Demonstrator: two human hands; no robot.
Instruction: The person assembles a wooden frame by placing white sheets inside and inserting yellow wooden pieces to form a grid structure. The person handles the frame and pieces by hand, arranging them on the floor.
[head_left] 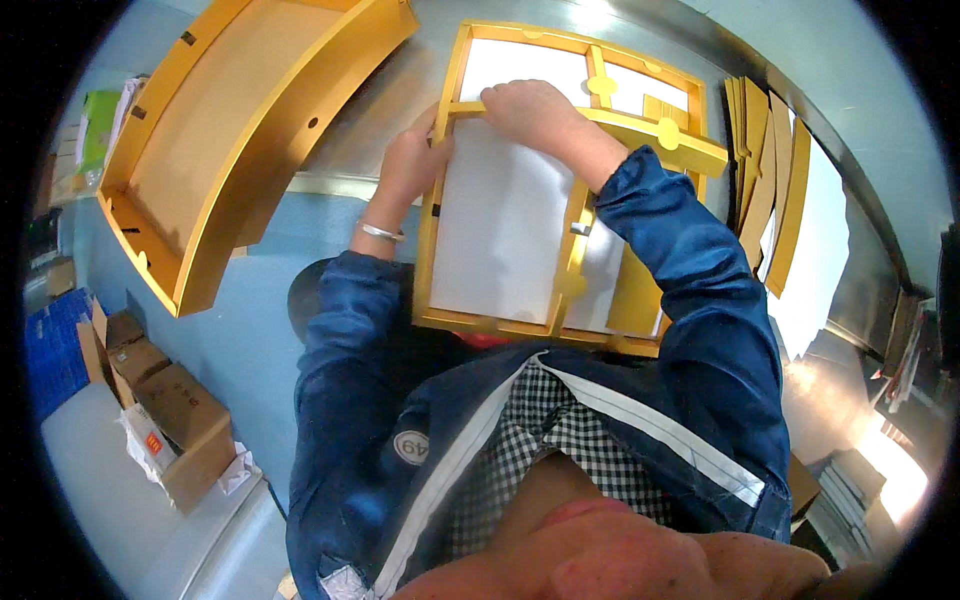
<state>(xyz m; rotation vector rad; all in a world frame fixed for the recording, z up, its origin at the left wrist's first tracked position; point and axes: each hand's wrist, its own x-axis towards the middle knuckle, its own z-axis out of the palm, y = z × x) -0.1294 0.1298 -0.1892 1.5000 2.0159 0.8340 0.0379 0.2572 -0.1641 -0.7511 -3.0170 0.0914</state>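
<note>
A shallow yellow cardboard box [425,262] with a white inside lies in front of me, split by yellow dividers. My left hand [408,165] is closed on its left wall, the fingers partly hidden behind the edge. A long yellow cardboard divider [695,155] runs crosswise through the upper part, its right end reaching past the box's right wall. At this divider's left end, my right hand [530,112] is closed with bent fingertips pressed on it. Another divider [572,250] runs lengthwise, right of the middle. A loose-looking yellow flap [632,295] stands in the lower right compartment.
A second, larger yellow box [265,135] lies tilted at the left. Several flat yellow cardboard strips [755,150] stack at the right, beside white sheets [812,240]. Opened brown cartons [185,410] stand at the lower left, near a blue crate [58,345].
</note>
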